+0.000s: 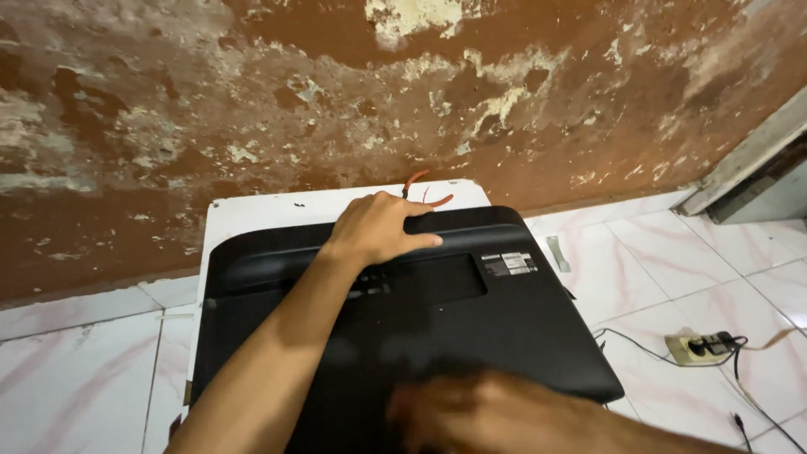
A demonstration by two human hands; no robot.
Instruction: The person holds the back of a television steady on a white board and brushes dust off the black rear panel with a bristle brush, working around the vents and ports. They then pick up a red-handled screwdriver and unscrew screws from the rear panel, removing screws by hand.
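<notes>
A large black flat-screen television [521, 328] lies face down on a white table [252, 214], its plastic back panel up, with a label near the far right. My left hand [378, 229] reaches to the panel's far edge, the fingers bent over the rim and the thumb flat on the back. My right hand [475, 412] is low in the view over the near part of the panel. It is blurred, so its grip is unclear.
Red-handled pliers [424, 189] lie on the table just beyond my left hand. A brown, peeling wall [252, 101] stands behind. On the marbled floor tiles are a small metal piece [557, 252], a power strip [702, 346] with black cables, and a door frame [756, 160].
</notes>
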